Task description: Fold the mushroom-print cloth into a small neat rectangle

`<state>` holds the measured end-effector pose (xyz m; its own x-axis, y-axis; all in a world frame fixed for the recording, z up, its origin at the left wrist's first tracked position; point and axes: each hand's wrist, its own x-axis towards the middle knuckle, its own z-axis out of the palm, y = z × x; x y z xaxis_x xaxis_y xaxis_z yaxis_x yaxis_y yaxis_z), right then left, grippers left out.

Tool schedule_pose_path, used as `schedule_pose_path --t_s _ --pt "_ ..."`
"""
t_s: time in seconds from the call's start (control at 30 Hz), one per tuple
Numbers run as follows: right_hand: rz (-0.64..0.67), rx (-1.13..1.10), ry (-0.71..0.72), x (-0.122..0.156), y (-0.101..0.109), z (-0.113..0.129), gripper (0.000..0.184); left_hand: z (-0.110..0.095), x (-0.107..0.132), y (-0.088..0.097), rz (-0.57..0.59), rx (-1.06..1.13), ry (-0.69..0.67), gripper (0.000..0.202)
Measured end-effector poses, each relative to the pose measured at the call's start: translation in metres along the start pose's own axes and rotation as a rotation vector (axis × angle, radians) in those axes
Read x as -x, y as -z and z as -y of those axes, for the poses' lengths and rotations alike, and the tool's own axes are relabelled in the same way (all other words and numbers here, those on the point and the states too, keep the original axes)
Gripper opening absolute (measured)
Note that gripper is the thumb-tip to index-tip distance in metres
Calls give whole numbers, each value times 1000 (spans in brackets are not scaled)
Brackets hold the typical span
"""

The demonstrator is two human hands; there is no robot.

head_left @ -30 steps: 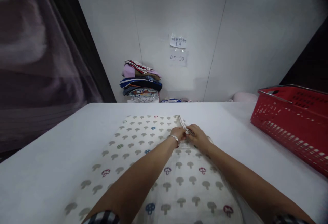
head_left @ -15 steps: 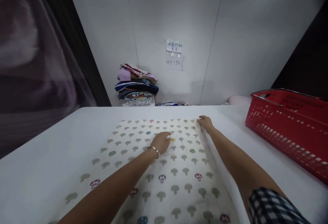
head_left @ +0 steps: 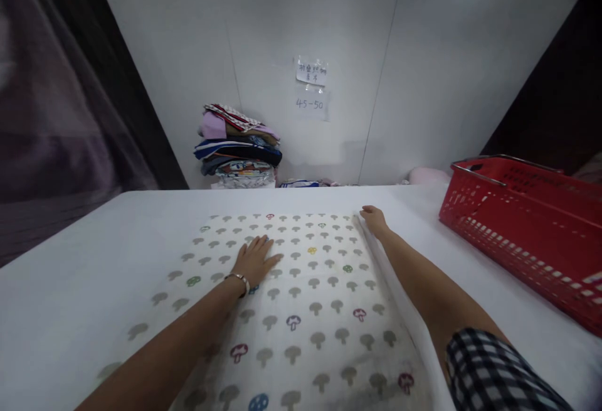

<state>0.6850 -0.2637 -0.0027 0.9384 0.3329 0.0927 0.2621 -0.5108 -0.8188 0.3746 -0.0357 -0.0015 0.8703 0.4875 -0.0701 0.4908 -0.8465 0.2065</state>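
Observation:
A white cloth point(head_left: 303, 301) printed with grey and coloured mushrooms is spread over the white table, its near part running out of view below. My left hand point(head_left: 256, 260), with a bracelet at the wrist, lies flat on the cloth left of its middle, fingers spread. At the far right corner of the cloth is my right hand point(head_left: 374, 219), its fingers closed on the corner. Along the right side the cloth's edge is raised in a loose fold.
On the right of the white table point(head_left: 70, 248) stands a red plastic basket point(head_left: 517, 229) with metal handles. Behind the far edge rises a pile of folded cloths point(head_left: 239, 147) against the wall. Paper notes point(head_left: 311, 88) are taped to the wall. A curtain point(head_left: 61, 103) hangs at the left.
My left hand has slid left across the cloth and its fingers have spread. The right hand remains at the far right corner. The view has shifted slightly.

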Motion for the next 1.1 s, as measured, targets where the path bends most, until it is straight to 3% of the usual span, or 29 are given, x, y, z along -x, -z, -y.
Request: schedule_pose_path --t_s 0.1,0.2,0.37,0.57,0.7,0.83,0.9,1.1 --pt "83 -39 -57 20 22 -3 21 -5 2 5 -25 27 4 55" --pt "215 -42 -112 51 46 -10 15 -23 5 6 -67 40 -87 49" --pt "370 9 -153 97 62 -13 16 -85 14 -3 -51 169 -316 42" --pt "412 148 -89 115 54 -7 10 -157 26 -17 40 375 -434 37" --pt "304 237 39 124 50 -4 3 -182 26 -24 40 492 -403 34" --pt "247 289 152 136 48 -1 10 -200 10 -26 69 675 -153 28" --pt "250 296 181 141 48 0 13 -209 -2 -29 117 739 -39 25" --pt "395 226 342 148 49 0 20 -224 -29 -41 171 759 85 22"
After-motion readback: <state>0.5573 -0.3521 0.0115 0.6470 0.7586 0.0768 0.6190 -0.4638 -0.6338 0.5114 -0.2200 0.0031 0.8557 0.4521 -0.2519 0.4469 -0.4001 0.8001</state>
